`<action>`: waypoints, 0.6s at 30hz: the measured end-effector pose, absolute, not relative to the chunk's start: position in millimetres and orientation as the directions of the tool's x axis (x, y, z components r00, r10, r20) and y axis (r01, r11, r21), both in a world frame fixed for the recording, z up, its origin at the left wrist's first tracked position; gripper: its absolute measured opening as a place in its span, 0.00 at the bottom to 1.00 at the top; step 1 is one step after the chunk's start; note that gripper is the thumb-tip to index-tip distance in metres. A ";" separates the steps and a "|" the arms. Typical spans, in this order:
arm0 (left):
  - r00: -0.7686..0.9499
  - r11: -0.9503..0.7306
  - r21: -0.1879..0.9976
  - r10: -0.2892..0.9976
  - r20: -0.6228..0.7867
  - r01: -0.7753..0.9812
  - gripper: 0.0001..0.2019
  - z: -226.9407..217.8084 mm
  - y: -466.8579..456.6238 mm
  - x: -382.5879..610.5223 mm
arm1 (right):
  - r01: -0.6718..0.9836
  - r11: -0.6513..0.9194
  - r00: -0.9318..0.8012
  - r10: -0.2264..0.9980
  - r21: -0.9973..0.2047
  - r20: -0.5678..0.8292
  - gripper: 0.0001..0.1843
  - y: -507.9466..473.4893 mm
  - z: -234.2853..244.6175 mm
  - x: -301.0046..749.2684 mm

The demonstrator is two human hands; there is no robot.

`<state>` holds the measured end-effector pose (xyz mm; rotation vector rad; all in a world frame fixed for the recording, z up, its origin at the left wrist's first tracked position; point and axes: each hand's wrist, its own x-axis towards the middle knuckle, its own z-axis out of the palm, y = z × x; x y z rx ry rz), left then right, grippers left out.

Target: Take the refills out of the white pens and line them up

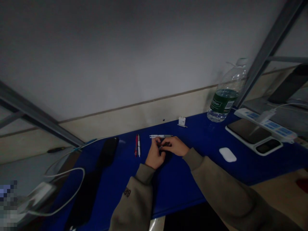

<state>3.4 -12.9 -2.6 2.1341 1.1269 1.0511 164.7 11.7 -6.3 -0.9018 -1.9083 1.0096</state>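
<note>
Above the blue tabletop (pixel 175 186), my left hand (pixel 155 155) and my right hand (pixel 176 146) meet with bent fingers. Both pinch at one small spot between them; the piece there is too small and dark to name. Just beyond the fingertips lies a white pen (pixel 166 136), partly covered by my hands. To the left of my left hand, a red pen (pixel 136 146) and a white pen with a dark band (pixel 139 146) lie side by side.
A white charger plug (pixel 182 121) and a large water bottle (pixel 223 99) stand along the wall. On the right are a white oval case (pixel 227 154), a kitchen scale (pixel 252 133) and a power strip (pixel 271 123). A black phone (pixel 109 150) and white cable (pixel 83 179) lie left.
</note>
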 end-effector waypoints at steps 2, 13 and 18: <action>0.327 -0.516 0.668 0.857 0.399 0.536 0.23 -5.4 -11.6 3.1 | 0.214 0.414 -0.410 0.860 -0.885 0.303 0.09 13.0 -7.3 165.6; 0.325 -0.416 0.281 0.891 0.318 0.865 0.15 -3.9 -13.6 4.5 | 0.256 0.374 -0.366 0.891 -0.891 0.269 0.22 14.2 -4.9 167.4; 0.222 -0.287 0.199 0.929 0.295 0.937 0.23 -3.3 -14.7 3.1 | 0.193 0.356 -0.375 0.888 -0.915 0.266 0.29 5.7 -1.9 160.3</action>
